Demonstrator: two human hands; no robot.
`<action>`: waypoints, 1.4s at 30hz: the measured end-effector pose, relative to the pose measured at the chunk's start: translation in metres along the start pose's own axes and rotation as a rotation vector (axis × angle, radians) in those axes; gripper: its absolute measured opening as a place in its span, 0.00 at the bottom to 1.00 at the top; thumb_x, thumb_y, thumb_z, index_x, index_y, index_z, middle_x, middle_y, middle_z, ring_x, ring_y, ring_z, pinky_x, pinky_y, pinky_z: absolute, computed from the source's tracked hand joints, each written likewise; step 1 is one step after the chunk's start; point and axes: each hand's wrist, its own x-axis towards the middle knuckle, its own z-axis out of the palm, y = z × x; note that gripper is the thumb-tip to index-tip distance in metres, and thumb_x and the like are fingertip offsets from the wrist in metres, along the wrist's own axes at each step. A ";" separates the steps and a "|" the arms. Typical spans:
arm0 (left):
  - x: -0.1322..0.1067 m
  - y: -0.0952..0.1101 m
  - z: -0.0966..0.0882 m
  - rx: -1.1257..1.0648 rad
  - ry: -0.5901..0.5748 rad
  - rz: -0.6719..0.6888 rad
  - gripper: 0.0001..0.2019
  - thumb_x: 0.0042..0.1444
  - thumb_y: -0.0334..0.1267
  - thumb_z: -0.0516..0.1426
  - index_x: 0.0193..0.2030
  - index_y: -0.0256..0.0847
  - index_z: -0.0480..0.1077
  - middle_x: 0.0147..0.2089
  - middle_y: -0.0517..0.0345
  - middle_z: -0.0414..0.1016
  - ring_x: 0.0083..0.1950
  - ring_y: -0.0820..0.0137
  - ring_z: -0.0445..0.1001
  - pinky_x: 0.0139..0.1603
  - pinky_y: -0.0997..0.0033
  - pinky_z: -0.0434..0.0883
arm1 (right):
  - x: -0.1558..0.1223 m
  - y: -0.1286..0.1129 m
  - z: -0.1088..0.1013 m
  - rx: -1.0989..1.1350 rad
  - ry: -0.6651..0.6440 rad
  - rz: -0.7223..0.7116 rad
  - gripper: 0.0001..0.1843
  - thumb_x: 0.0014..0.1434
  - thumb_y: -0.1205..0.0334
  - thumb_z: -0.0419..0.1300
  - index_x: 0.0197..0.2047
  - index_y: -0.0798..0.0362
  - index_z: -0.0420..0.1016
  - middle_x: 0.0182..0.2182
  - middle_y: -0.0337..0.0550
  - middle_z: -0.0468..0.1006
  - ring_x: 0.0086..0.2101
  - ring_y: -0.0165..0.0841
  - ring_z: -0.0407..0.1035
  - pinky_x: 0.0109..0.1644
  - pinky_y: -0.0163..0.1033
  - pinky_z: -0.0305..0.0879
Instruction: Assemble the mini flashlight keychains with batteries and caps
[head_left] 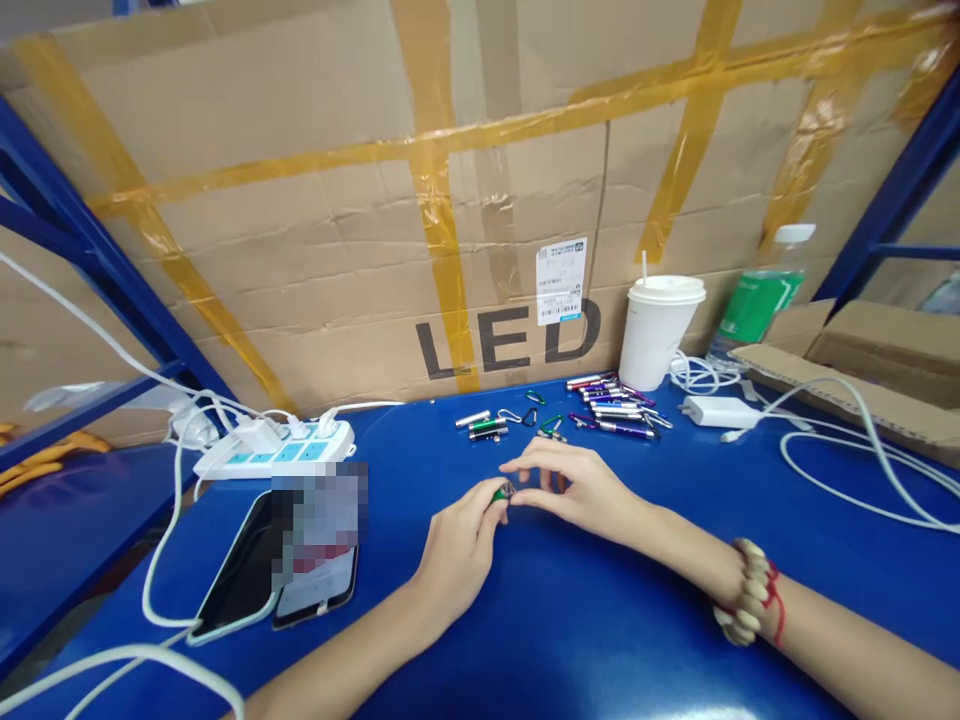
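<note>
In our left hand [459, 545] we pinch a small green metal cylinder [501, 493] between thumb and fingers, above the middle of the blue tabletop [570, 620]. Our right hand [589, 487] comes up beside its exposed end, thumb and forefinger spread apart; we cannot tell whether the thumb touches it. A beaded bracelet [744, 590] circles our right wrist.

Just beyond our hands lie a silver tube [472, 420], a green-and-black tube [487, 430] and a green carabiner [551, 425], with a purple tube [628, 431] at the near edge of a coloured pile to their right. Behind that pile we see a lidded white cup [654, 335], with a green-labelled bottle [757, 305] farther right. At our left, two smartphones [238, 565] lie side by side near a white power strip [322, 450]. A taped cardboard box [337, 250] marked LED stands behind everything.
</note>
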 end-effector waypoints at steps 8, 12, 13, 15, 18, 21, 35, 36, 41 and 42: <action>-0.001 0.004 -0.002 -0.014 0.006 -0.073 0.11 0.61 0.39 0.42 0.43 0.45 0.64 0.30 0.63 0.70 0.31 0.72 0.69 0.34 0.75 0.62 | 0.005 0.005 -0.015 -0.388 0.007 0.199 0.23 0.50 0.55 0.62 0.50 0.46 0.67 0.38 0.38 0.74 0.25 0.26 0.69 0.27 0.31 0.62; -0.002 0.006 -0.002 -0.018 0.012 -0.098 0.10 0.61 0.40 0.43 0.42 0.45 0.63 0.31 0.62 0.71 0.32 0.71 0.70 0.35 0.75 0.62 | 0.005 0.010 -0.016 -0.554 -0.004 0.336 0.18 0.51 0.58 0.60 0.47 0.49 0.70 0.41 0.40 0.75 0.32 0.32 0.72 0.28 0.33 0.63; -0.002 0.005 -0.001 -0.016 0.014 -0.107 0.10 0.61 0.40 0.44 0.43 0.46 0.63 0.32 0.62 0.71 0.33 0.71 0.70 0.35 0.74 0.62 | 0.005 0.011 -0.016 -0.582 -0.008 0.362 0.16 0.52 0.58 0.59 0.45 0.49 0.71 0.41 0.40 0.75 0.34 0.33 0.73 0.29 0.34 0.64; -0.003 0.005 -0.001 -0.014 0.016 -0.126 0.09 0.60 0.41 0.45 0.43 0.46 0.63 0.32 0.61 0.72 0.34 0.70 0.71 0.35 0.74 0.62 | 0.005 0.013 -0.015 -0.616 -0.010 0.403 0.15 0.52 0.58 0.57 0.44 0.50 0.72 0.42 0.41 0.75 0.38 0.35 0.72 0.33 0.35 0.66; -0.002 0.003 0.000 -0.020 0.016 -0.141 0.09 0.59 0.42 0.46 0.43 0.46 0.62 0.31 0.62 0.72 0.33 0.70 0.71 0.34 0.74 0.61 | 0.005 0.017 -0.015 -0.644 -0.012 0.429 0.17 0.52 0.57 0.57 0.45 0.50 0.71 0.42 0.43 0.75 0.41 0.38 0.71 0.38 0.39 0.68; -0.002 0.001 0.001 -0.016 0.019 -0.138 0.08 0.59 0.42 0.46 0.42 0.46 0.62 0.30 0.63 0.70 0.30 0.71 0.69 0.32 0.75 0.60 | 0.004 0.021 -0.016 -0.668 -0.013 0.441 0.21 0.51 0.55 0.58 0.48 0.52 0.70 0.45 0.47 0.73 0.45 0.41 0.69 0.44 0.43 0.67; -0.001 0.002 0.002 -0.025 0.006 -0.138 0.07 0.59 0.42 0.45 0.40 0.46 0.61 0.27 0.65 0.65 0.28 0.73 0.67 0.30 0.76 0.59 | 0.003 0.031 -0.011 -0.690 -0.075 0.491 0.38 0.50 0.44 0.55 0.58 0.61 0.62 0.55 0.60 0.63 0.55 0.48 0.59 0.57 0.53 0.55; -0.001 0.002 0.002 -0.026 0.010 -0.132 0.07 0.59 0.42 0.45 0.41 0.46 0.61 0.26 0.64 0.65 0.27 0.73 0.66 0.30 0.76 0.59 | 0.003 0.032 -0.011 -0.678 -0.080 0.483 0.37 0.51 0.45 0.54 0.58 0.61 0.62 0.56 0.60 0.63 0.55 0.47 0.58 0.57 0.53 0.54; -0.002 0.002 0.001 -0.026 0.028 -0.111 0.08 0.59 0.41 0.45 0.41 0.45 0.62 0.26 0.64 0.66 0.27 0.73 0.67 0.30 0.76 0.60 | 0.002 0.034 -0.010 -0.604 -0.070 0.383 0.30 0.52 0.48 0.54 0.54 0.56 0.66 0.52 0.54 0.69 0.53 0.45 0.61 0.56 0.51 0.55; -0.002 0.002 0.001 -0.030 0.028 -0.108 0.08 0.59 0.41 0.45 0.41 0.45 0.62 0.26 0.63 0.67 0.27 0.73 0.67 0.30 0.76 0.60 | 0.002 0.033 -0.011 -0.594 -0.057 0.358 0.28 0.53 0.49 0.55 0.53 0.55 0.66 0.50 0.52 0.70 0.52 0.44 0.63 0.55 0.51 0.55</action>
